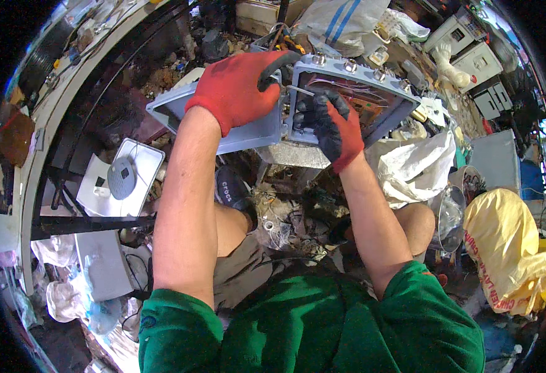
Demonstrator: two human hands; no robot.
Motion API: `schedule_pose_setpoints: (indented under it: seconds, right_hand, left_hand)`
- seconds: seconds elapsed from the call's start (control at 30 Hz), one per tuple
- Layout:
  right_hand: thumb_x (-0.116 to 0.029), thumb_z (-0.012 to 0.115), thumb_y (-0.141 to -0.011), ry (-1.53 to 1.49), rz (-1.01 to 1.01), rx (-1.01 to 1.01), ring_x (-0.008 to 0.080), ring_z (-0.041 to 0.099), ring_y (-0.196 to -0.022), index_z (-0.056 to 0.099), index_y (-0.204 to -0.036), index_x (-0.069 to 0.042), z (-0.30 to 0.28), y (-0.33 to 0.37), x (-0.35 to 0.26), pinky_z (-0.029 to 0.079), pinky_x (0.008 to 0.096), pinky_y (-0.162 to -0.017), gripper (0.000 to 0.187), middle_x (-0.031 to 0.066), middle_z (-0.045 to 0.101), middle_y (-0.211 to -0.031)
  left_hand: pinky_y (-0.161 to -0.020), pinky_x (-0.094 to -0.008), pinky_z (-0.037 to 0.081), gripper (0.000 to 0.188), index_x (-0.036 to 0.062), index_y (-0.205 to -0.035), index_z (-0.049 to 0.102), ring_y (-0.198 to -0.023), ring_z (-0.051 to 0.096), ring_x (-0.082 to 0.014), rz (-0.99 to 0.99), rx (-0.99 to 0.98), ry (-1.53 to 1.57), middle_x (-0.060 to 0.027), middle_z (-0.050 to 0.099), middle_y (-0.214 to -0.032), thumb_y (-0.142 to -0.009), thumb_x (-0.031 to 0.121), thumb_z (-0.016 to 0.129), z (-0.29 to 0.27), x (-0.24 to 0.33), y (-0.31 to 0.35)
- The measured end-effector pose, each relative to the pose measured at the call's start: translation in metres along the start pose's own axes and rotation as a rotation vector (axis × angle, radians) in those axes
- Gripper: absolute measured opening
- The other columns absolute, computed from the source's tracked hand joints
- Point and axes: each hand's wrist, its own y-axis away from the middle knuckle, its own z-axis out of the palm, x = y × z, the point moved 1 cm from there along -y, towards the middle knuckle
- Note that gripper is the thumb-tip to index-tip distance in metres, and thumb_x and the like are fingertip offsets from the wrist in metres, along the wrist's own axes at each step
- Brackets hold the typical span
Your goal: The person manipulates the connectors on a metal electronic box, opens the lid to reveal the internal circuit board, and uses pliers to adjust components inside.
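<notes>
A grey metal enclosure (392,88) sits opened in front of me, its grey lid (248,135) swung out to the left. Inside the box are thin wires (344,84) and a brownish circuit board (370,110). My left hand (239,87), in a red glove with dark fingers, curls over the upper edge where lid and box meet. My right hand (336,127), gloved in black and red, reaches into the box opening with bent fingers. A thin silvery rod (300,91) pokes out from its fingertips toward the left hand; its exact kind is unclear.
A pale block (293,155) stands under the enclosure. On the left, a round grey device (121,178) lies on a white panel (153,163). White sacking (417,165) and a yellow sack (503,248) are at right. Scrap and debris surround the work spot.
</notes>
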Motion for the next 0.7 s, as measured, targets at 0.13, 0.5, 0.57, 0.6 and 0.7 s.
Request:
schedule_pose_setpoints:
  seconds: [0.13,0.5,0.57,0.6,0.7]
  right_hand:
    - [-0.016,0.056,-0.101,-0.373,0.061,-0.099,0.0210,0.068,-0.089,0.061,-0.125,0.000,0.009,-0.013,0.007,0.056,0.0375,-0.078,0.029,0.0104,0.069,-0.108]
    - [-0.014,0.070,-0.091,-0.376,0.076,0.285,0.0213,0.070,-0.083,0.066,-0.115,-0.002,0.031,-0.016,0.009,0.057,0.0357,-0.071,0.028,0.0092,0.072,-0.100]
    - [-0.013,0.070,-0.090,-0.321,0.070,0.308,0.0207,0.070,-0.085,0.067,-0.115,-0.003,0.029,-0.011,0.006,0.057,0.0353,-0.076,0.027,0.0075,0.072,-0.102]
    - [-0.013,0.070,-0.091,-0.294,0.055,0.287,0.0209,0.070,-0.086,0.067,-0.115,-0.002,0.035,-0.006,0.001,0.057,0.0352,-0.077,0.026,0.0078,0.072,-0.103]
    - [-0.012,0.066,-0.093,-0.190,0.018,0.247,0.0220,0.070,-0.089,0.065,-0.117,-0.001,0.035,0.003,-0.006,0.057,0.0365,-0.080,0.026,0.0103,0.071,-0.106]
  left_hand:
    - [-0.100,-0.0433,0.049,0.050,0.0180,-0.132,0.062,-0.114,0.062,-0.0351,-0.001,0.013,-0.032,-0.0162,0.066,-0.123,-0.083,0.030,0.065,-0.001,-0.001,0.003]
    - [-0.097,-0.0428,0.050,0.052,0.0163,-0.132,0.062,-0.110,0.064,-0.0349,0.002,0.038,-0.029,-0.0166,0.068,-0.117,-0.081,0.028,0.069,0.001,-0.003,-0.002]
    - [-0.098,-0.0422,0.050,0.052,0.0187,-0.133,0.061,-0.112,0.063,-0.0327,0.017,0.019,-0.047,-0.0148,0.067,-0.120,-0.082,0.028,0.067,0.007,-0.005,0.002]
    - [-0.098,-0.0419,0.050,0.053,0.0199,-0.134,0.060,-0.113,0.063,-0.0317,0.014,0.017,-0.066,-0.0139,0.066,-0.121,-0.082,0.029,0.065,0.006,-0.006,0.007]
    - [-0.098,-0.0416,0.050,0.053,0.0204,-0.134,0.060,-0.113,0.063,-0.0316,0.036,0.025,-0.048,-0.0132,0.066,-0.123,-0.082,0.028,0.066,0.005,-0.003,0.010]
